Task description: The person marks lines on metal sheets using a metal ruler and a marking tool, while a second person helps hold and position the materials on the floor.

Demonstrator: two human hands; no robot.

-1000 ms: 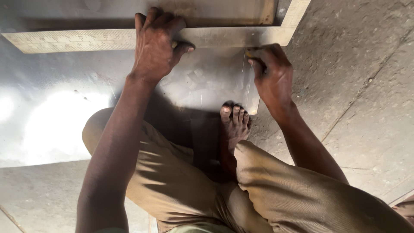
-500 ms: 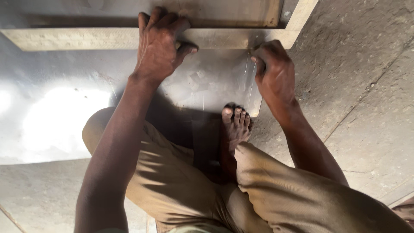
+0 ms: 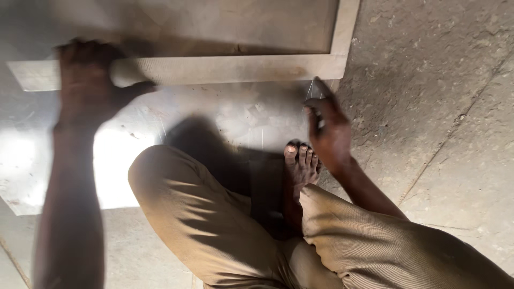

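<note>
1. Left hand: blurred; fingers curled over the long arm of the L-shaped square, pressing it down onto the sheet. Right hand: fingers drawn together, apparently pinching a thin scriber; the tool is too small to make out, its tip near the square's corner at the sheet's right edge.

2. Metal sheet: large, flat, dull grey with a bright glare patch at left; lies on the floor under the square. Fine scratch lines show near the right hand.

3. Concrete floor: rough, jointed slabs, bearing sheet and person.

4. L-shaped square: pale flat steel, long arm running left to right across the sheet, short arm rising toward the top of the view at right. Held by the left hand only, far from the corner.

5. Bare foot: toes resting on the sheet's near edge, just beside the right wrist, pinning the sheet. Khaki trousers on bent knees.

6. Handling note, as judgement: marking goes best with firm downward weight on the square so that it cannot pivot, the point kept tight against its edge, and one steady stroke. The foot's hold on the sheet helps; the left grip sits far from the marking end, so creep at the corner is the risk.
</note>
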